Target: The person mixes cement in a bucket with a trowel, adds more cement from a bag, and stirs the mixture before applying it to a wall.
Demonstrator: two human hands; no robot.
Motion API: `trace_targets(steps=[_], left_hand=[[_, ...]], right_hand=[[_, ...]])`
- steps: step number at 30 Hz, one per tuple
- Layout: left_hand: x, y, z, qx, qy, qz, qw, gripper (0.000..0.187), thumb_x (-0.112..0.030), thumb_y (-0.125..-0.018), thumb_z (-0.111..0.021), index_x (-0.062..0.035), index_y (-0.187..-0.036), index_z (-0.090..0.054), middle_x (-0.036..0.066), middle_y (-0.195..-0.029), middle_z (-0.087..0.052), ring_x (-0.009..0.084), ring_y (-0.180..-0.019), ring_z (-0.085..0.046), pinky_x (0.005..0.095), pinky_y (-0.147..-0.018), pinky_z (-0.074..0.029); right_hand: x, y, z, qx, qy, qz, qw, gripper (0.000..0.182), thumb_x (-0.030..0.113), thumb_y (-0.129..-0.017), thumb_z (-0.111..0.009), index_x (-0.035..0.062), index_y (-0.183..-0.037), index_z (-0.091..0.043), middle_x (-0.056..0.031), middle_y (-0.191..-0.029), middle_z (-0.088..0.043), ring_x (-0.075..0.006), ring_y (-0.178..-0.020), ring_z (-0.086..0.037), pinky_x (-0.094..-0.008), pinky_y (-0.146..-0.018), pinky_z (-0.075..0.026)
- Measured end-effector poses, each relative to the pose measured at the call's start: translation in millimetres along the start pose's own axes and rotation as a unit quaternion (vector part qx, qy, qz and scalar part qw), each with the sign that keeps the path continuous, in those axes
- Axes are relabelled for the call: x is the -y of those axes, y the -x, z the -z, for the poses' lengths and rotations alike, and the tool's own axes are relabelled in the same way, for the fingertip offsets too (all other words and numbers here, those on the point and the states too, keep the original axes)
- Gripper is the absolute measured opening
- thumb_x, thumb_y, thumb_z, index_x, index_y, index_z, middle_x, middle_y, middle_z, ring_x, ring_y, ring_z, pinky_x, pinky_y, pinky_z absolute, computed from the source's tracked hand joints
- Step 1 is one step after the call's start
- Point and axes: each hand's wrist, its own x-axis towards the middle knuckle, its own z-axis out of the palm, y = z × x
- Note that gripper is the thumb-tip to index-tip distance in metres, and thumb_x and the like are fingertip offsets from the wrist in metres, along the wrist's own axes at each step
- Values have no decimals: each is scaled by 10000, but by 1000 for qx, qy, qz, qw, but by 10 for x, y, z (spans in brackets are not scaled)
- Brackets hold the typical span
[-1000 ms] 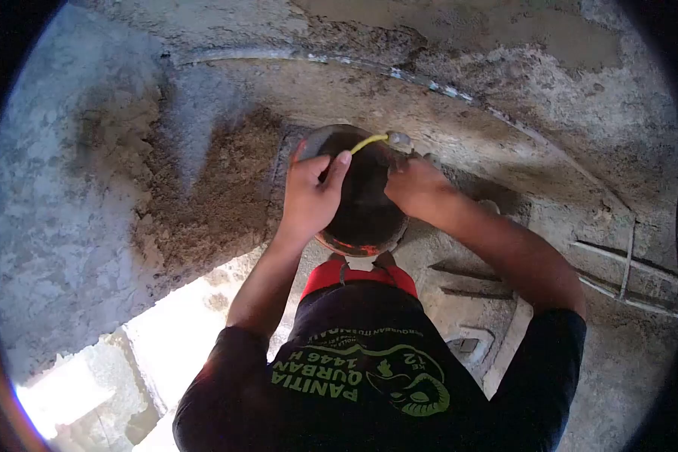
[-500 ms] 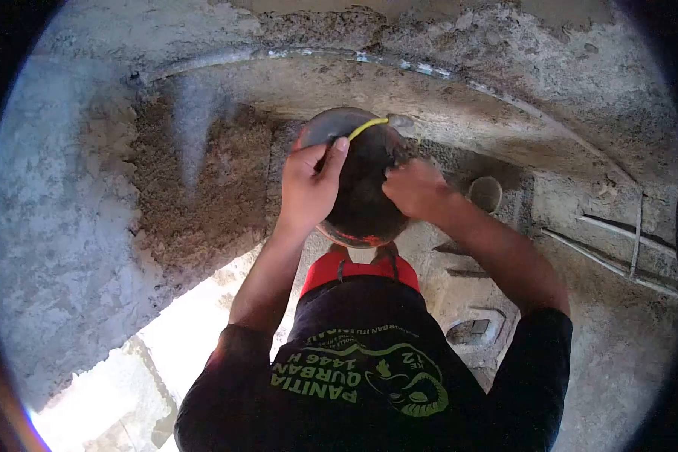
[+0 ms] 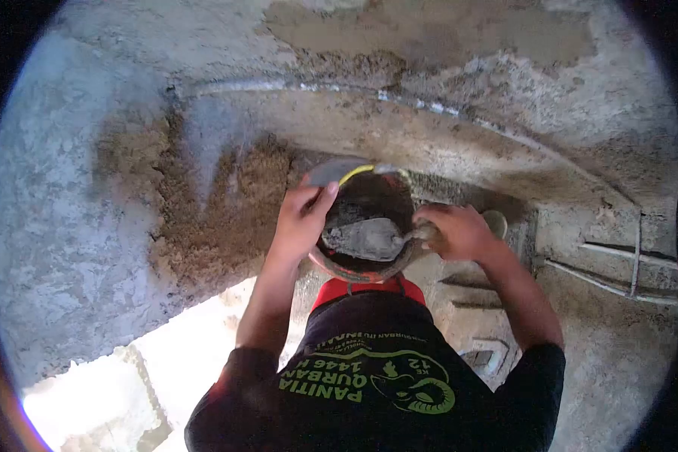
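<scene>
My left hand point(image 3: 301, 218) is closed around the yellow-sleeved handle point(image 3: 356, 174) at the far left side of a bucket point(image 3: 339, 273). The bucket has a worn orange-red rim and is held in front of my waist. My right hand point(image 3: 456, 232) grips a trowel by its handle at the bucket's right side. The trowel's blade point(image 3: 373, 239) lies over the bucket's mouth, coated with wet grey mortar. Dark mortar point(image 3: 361, 200) shows inside the bucket behind the blade.
A rough plastered wall with a brown patch of fresh mortar point(image 3: 211, 188) is at the left. A long pale pipe point(image 3: 339, 89) curves along the far wall. A small cup-like container point(image 3: 496, 224) stands behind my right hand. Thin rods point(image 3: 625, 282) lie at the right.
The trowel blade has come into view over the bucket, laden with mortar, as my right hand moved lower and outward. The bucket and left hand now sit lower in view.
</scene>
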Motion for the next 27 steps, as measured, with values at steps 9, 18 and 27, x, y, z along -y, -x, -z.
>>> trace_targets(steps=[9, 18, 27], left_hand=[[-58, 328, 558, -56, 283, 27, 957, 452, -290, -1034, -623, -139, -645, -449, -75, -548, -376, 47, -433, -321, 261, -407, -236], [357, 392, 1147, -136, 207, 32, 968, 503, -354, -1023, -631, -144, -624, -408, -50, -511, -333, 82, -381, -282, 290, -384, -188], [793, 867, 1807, -169, 125, 93, 973, 469, -295, -1027, -619, -150, -622, -432, -64, -524, -356, 56, -393, -317, 269, -366, -215]], right_hand=[[271, 706, 606, -367, 240, 107, 892, 443, 110, -722, -772, 128, -1157, -690, -59, -1010, -638, -263, -920, -676, -405, -752, -553], [452, 496, 253, -651, 132, 233, 710, 403, 134, -835, -580, 6, -1216, -606, -184, -1059, -679, -331, -921, -655, -507, -884, -496], [141, -880, -336, -584, 20, -140, 799, 292, 216, -943, -586, -15, -1121, -593, -271, -951, -659, -450, -894, -644, -510, -850, -516]])
